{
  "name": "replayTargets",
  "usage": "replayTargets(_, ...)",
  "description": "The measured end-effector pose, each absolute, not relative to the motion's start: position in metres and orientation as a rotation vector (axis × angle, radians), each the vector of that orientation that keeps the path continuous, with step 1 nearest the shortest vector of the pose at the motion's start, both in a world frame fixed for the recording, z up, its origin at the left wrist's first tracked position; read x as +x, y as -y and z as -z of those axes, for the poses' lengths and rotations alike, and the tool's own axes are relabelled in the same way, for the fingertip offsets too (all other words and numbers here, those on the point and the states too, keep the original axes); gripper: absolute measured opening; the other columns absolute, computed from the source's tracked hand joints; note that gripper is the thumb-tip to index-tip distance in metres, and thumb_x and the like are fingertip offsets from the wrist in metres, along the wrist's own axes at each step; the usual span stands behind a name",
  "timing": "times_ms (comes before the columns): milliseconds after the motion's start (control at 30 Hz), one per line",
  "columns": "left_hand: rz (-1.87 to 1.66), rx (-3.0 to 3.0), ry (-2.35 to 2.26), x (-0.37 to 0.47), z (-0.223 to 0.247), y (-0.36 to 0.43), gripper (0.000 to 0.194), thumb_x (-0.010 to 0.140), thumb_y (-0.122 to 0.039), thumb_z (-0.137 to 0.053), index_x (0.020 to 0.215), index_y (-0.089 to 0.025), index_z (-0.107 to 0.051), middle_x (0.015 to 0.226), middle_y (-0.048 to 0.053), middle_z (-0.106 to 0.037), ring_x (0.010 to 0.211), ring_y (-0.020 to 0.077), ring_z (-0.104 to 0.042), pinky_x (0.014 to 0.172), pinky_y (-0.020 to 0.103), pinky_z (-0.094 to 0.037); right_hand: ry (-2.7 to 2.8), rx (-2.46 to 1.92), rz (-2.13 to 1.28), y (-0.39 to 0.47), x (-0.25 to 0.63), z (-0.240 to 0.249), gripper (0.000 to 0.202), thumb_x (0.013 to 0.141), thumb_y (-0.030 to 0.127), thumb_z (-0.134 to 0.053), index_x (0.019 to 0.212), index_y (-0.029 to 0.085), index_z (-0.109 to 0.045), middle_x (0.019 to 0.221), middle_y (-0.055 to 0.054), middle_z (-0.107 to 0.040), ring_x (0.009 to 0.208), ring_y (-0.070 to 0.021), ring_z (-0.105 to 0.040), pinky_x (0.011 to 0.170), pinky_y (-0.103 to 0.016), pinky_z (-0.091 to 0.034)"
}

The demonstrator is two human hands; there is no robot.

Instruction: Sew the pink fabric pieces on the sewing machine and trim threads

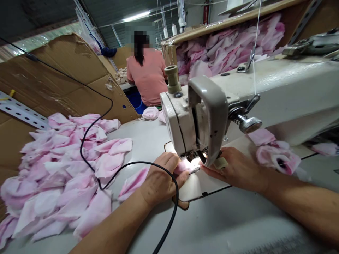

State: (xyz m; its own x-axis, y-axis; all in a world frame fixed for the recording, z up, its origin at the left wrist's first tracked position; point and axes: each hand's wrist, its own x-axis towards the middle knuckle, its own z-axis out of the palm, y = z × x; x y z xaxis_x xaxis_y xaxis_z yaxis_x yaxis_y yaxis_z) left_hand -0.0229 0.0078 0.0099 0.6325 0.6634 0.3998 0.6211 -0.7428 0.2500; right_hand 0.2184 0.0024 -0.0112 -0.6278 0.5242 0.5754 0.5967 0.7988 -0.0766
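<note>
A white sewing machine (180, 120) stands over the table, its lamp lighting the needle area. My left hand (164, 176) is left of the needle, fingers closed on a pink fabric piece (182, 166) that lies under the machine head. Part of that fabric is hidden by my fingers and the glare. Another pink cloth strip (134, 183) lies beside my left wrist. My right hand (235, 169) is at the right of the needle, behind the machine's guard. Its fingertips come close to the lit cloth, but the guard partly hides them, so their grip is unclear.
A heap of pink and white fabric pieces (66, 176) covers the table's left side. A black cable (82, 141) loops across it and over my left forearm. More pieces (278, 155) lie right of the machine. Behind are cardboard panels (66, 70) and a seated person (148, 76).
</note>
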Motion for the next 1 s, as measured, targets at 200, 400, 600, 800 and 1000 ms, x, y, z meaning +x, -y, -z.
replayTargets(200, -0.835, 2.615, -1.120, -0.020, -0.018, -0.009, 0.019, 0.096, -0.030, -0.044, 0.084, -0.020, -0.055, 0.083, 0.005, -0.059, 0.079, 0.0191, -0.057, 0.071, 0.032, -0.050, 2.373, -0.793, 0.187, 0.002, 0.217, 0.010, 0.029, 0.099, 0.018, -0.044, 0.073, 0.018, -0.057, 0.065, 0.000, -0.057, 0.058, -0.0126, -0.049, 0.054, -0.029, -0.031)
replayTargets(400, -0.787, 2.519, -1.152, -0.021, -0.018, -0.008, 0.006, 0.088, -0.021, -0.056, 0.083, -0.019, -0.058, 0.084, 0.003, -0.057, 0.080, 0.0178, -0.057, 0.073, 0.031, -0.051, 2.419, -0.779, 0.219, 0.005, 0.218, 0.009, 0.028, 0.098, 0.017, -0.043, 0.077, 0.018, -0.061, 0.066, 0.000, -0.058, 0.058, -0.0127, -0.046, 0.053, -0.030, -0.026)
replayTargets(600, -0.739, 2.319, -1.161, -0.020, -0.019, -0.004, 0.010, 0.087, -0.029, -0.059, 0.090, -0.019, -0.060, 0.090, 0.006, -0.062, 0.087, 0.0223, -0.059, 0.078, 0.040, -0.053, 2.439, -0.775, 0.249, 0.005, 0.217, 0.008, 0.025, 0.095, 0.014, -0.045, 0.076, 0.019, -0.060, 0.064, 0.001, -0.054, 0.058, -0.0128, -0.041, 0.052, -0.031, -0.019)
replayTargets(800, -0.639, 2.239, -1.359, -0.018, -0.014, -0.008, 0.011, 0.084, -0.027, -0.060, 0.079, -0.018, -0.057, 0.073, 0.000, -0.056, 0.071, 0.0162, -0.053, 0.060, 0.028, -0.044, 2.465, -0.779, 0.219, 0.005, 0.217, 0.008, 0.028, 0.096, 0.015, -0.046, 0.070, 0.018, -0.057, 0.062, 0.002, -0.050, 0.055, -0.0116, -0.034, 0.051, -0.030, -0.018)
replayTargets(1000, -0.656, 2.470, -1.352, -0.017, -0.013, -0.016, 0.018, 0.083, -0.022, -0.054, 0.067, -0.020, -0.046, 0.065, -0.002, -0.046, 0.065, 0.0148, -0.048, 0.057, 0.026, -0.039, 2.459, -0.786, 0.229, 0.006, 0.216, 0.004, 0.033, 0.099, 0.015, -0.039, 0.071, 0.018, -0.056, 0.060, 0.003, -0.050, 0.053, -0.0111, -0.035, 0.050, -0.030, -0.018)
